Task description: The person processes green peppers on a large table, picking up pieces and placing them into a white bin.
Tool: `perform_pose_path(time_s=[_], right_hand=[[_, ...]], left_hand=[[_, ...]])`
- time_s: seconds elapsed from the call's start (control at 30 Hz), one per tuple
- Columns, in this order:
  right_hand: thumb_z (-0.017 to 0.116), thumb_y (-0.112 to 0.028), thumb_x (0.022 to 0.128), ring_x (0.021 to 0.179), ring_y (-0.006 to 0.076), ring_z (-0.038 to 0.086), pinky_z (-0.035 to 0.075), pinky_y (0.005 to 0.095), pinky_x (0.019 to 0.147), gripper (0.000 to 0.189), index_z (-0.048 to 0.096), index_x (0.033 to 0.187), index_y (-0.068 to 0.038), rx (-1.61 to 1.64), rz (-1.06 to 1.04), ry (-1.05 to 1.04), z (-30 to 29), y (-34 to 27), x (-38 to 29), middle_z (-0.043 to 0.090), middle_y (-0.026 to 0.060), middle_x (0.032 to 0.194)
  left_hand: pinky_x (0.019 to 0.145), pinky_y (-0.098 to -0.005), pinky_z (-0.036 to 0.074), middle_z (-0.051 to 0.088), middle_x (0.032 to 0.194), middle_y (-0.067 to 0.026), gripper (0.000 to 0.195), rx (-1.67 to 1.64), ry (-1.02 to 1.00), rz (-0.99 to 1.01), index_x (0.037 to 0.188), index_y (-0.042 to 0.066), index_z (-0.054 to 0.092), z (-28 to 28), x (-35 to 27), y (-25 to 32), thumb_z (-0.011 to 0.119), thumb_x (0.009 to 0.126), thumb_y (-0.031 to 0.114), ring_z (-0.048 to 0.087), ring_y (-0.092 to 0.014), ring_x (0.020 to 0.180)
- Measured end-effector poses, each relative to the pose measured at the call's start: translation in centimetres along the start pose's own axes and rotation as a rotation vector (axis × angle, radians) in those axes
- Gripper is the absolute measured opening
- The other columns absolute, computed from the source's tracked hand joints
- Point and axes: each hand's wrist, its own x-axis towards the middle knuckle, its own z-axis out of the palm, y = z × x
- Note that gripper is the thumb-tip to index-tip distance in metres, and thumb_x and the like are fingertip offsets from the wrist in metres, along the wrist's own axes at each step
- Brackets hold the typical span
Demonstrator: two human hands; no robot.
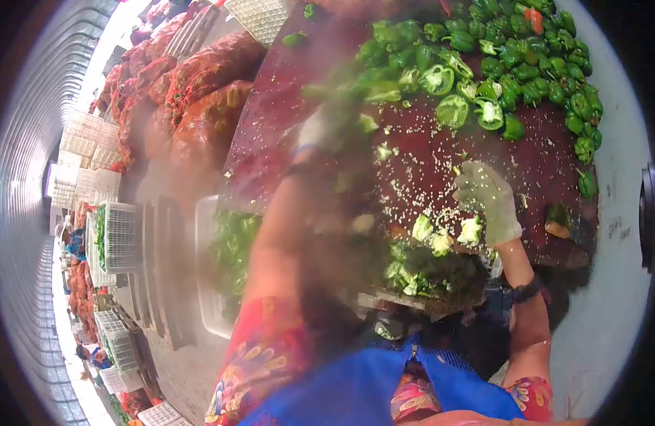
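My left hand [318, 130], in a white glove, reaches over the dark red table [263, 128]. A hazy smear on the view blurs it, so I cannot tell whether it holds one of the green peppers beside it. My right hand [486, 199], in a pale glove, is low over the table with its fingers curled; their inner side is hidden. Seeds and several cut pepper cores [441, 242] lie just left of it. Beyond the hands are cut green pepper halves [452, 111], with their pale insides showing, and a large heap of whole green peppers [524, 58].
A white crate [208, 266] with green pepper pieces stands at the table's left edge. Pepper scraps [407, 277] are heaped at the near edge. Red mesh sacks [210, 80] and stacked white crates [85, 138] are farther left. A pale wall [617, 175] runs along the right.
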Motion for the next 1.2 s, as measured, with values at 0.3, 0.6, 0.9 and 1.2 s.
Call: perform_pose_path(time_s=[0.3, 0.6, 0.9, 1.2], right_hand=[[0.063, -0.031, 0.101, 0.086, 0.0207, 0.070, 0.058, 0.0326, 0.070, 0.053, 0.046, 0.147, -0.010, 0.002, 0.117, -0.063, 1.6, 5.2, 3.0, 0.069, 0.0113, 0.108], [0.050, -0.041, 0.105, 0.097, 0.0138, 0.065, 0.057, 0.0317, 0.082, 0.043, 0.060, 0.132, -0.010, -0.050, -0.647, -0.226, 0.8, 5.5, 4.2, 0.065, 0.0033, 0.116], [0.057, -0.024, 0.096, 0.107, 0.0184, 0.064, 0.054, 0.0348, 0.093, 0.032, 0.066, 0.124, -0.012, -0.149, -0.188, -0.008, 0.9, 4.3, 2.8, 0.068, 0.0025, 0.117], [0.046, -0.032, 0.103, 0.125, 0.0353, 0.057, 0.046, 0.0411, 0.104, 0.040, 0.064, 0.130, -0.008, -1.070, -0.452, 0.214, -1.1, 10.6, 8.2, 0.062, 0.0178, 0.134]], left_hand=[[0.091, -0.0302, 0.052, 0.064, 0.120, -0.0074, 0.055, -1.527, -0.260, 0.304, 0.138, 0.000, 0.051, 8.3, -2.9, 4.8, 0.071, 0.087, 0.010, 0.061, -0.014, 0.106], [0.084, -0.0368, 0.052, 0.065, 0.103, -0.0101, 0.036, -0.606, 0.208, 0.547, 0.125, 0.002, 0.059, 8.4, -9.1, 13.9, 0.060, 0.088, 0.001, 0.062, -0.022, 0.094], [0.087, -0.0454, 0.053, 0.059, 0.123, -0.0156, 0.054, -0.320, 0.452, 0.367, 0.128, 0.007, 0.059, 7.3, -10.1, 16.6, 0.074, 0.079, 0.022, 0.058, -0.036, 0.111], [0.081, -0.0455, 0.056, 0.057, 0.118, -0.0183, 0.065, -0.027, 0.022, 0.513, 0.135, 0.006, 0.054, 6.4, -10.4, 17.2, 0.069, 0.072, 0.001, 0.064, -0.036, 0.102]])
